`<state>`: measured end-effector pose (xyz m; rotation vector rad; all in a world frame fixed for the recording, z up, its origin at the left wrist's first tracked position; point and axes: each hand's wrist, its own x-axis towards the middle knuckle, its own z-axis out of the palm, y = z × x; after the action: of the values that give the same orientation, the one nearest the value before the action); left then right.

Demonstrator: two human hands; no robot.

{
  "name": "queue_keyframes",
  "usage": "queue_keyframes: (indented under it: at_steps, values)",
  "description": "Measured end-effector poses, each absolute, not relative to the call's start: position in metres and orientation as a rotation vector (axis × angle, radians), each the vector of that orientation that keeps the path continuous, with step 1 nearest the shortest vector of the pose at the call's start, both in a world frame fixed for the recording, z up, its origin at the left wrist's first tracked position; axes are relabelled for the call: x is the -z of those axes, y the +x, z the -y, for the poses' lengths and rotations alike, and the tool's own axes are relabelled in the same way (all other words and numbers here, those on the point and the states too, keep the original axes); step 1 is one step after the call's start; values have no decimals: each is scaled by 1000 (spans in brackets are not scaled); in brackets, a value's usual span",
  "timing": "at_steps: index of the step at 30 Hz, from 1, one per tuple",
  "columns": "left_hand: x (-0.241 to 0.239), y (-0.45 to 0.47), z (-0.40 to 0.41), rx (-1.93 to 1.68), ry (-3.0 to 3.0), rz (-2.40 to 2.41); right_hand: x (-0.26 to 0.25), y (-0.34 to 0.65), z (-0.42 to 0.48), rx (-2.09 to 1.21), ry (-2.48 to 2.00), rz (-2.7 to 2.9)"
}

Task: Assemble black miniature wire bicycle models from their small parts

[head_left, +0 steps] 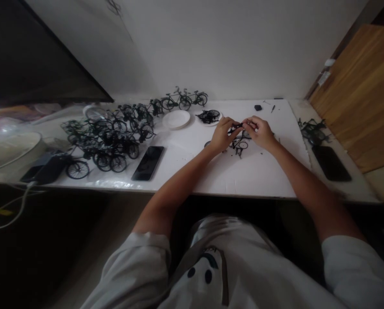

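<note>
My left hand (223, 134) and my right hand (260, 131) meet over the white table (243, 171), fingers pinched on a small black miniature bicycle part (237, 127) held between them. Just below the hands lies a partly built black model bicycle (239, 146) with loose bits around it. A small white plate (209, 116) with black parts sits just behind my left hand.
Several finished black model bicycles (108, 137) crowd the table's left; two more (183, 100) stand by the wall. An empty white plate (176, 119), a phone (147, 162), another phone (331, 163) at right, a power bank (46, 168), wooden panel (362, 94).
</note>
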<state>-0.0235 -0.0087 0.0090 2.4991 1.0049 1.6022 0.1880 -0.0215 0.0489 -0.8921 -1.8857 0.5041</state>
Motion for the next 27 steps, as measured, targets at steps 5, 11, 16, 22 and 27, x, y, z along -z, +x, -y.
queue_keyframes:
  at_steps: [5, 11, 16, 22, 27]
  values:
    - [-11, -23, 11, -1589, 2488, -998, -51, 187, 23, -708, -900, 1817]
    - [-11, -23, 11, -1581, 2497, -984, -48, 189, 18, -984, -914, 1700]
    - [-9, -22, 9, -1590, 2480, -1011, -43, 192, 12, -1078, -911, 1649]
    - [-8, -21, 8, -1602, 2455, -999, -44, 193, 12, -1131, -928, 1621]
    - [-10, -23, 10, -1578, 2465, -976, -45, 195, 11, -1201, -946, 1579]
